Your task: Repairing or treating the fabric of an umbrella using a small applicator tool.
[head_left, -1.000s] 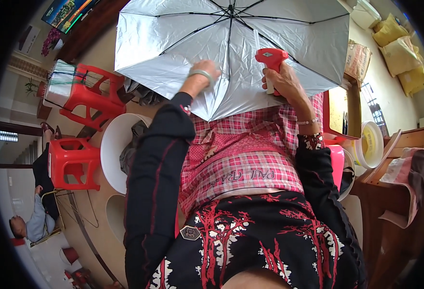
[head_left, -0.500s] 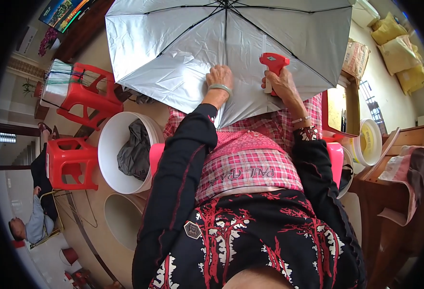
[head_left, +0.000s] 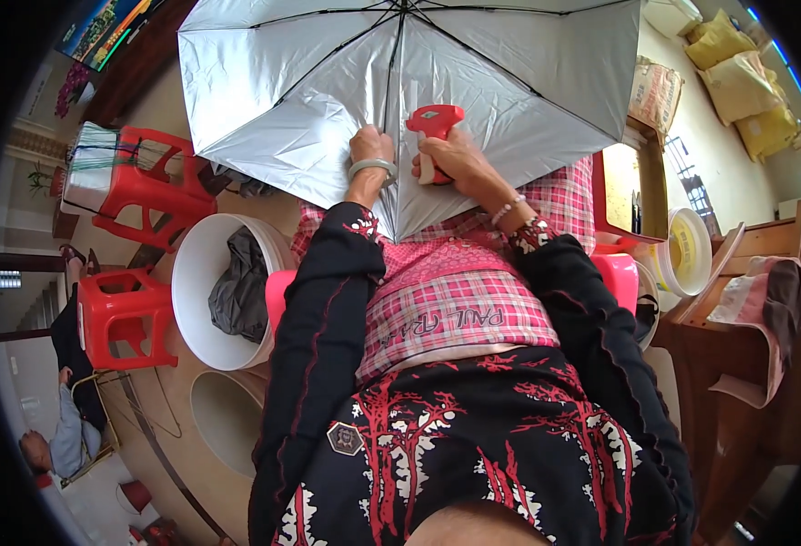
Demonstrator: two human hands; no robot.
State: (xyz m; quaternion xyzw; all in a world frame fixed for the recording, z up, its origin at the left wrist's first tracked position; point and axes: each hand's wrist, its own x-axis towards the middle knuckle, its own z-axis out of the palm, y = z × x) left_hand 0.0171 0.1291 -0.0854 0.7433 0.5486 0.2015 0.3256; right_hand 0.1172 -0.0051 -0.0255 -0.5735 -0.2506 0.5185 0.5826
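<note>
An open umbrella (head_left: 264, 82) with a silver inner side and dark ribs spreads in front of me, its near edge over my lap. My left hand (head_left: 372, 148) is closed in a pinch on the silver fabric beside a middle rib, a pale bangle at its wrist. Just to the right, my right hand (head_left: 455, 162) wraps round the handle of a red pistol-shaped tagging gun (head_left: 437, 118) with a whitish trigger. A clear strip stands up from the gun's top. The gun's tip is near the rib, and I cannot tell whether it touches the fabric.
To the left stand red plastic stools (head_left: 132, 318), a white bucket (head_left: 182, 291) with dark grey cloth inside, and a second bucket (head_left: 223, 419). A person (head_left: 77, 400) sits farther left. At the right are a yellow-and-white bucket (head_left: 689, 250), a wooden chair (head_left: 719, 364) and stuffed sacks (head_left: 737, 82).
My right hand has brought the tagging gun leftward, close to my left hand and the middle rib. The whole view has shifted slightly, and my left hand still pinches the fabric.
</note>
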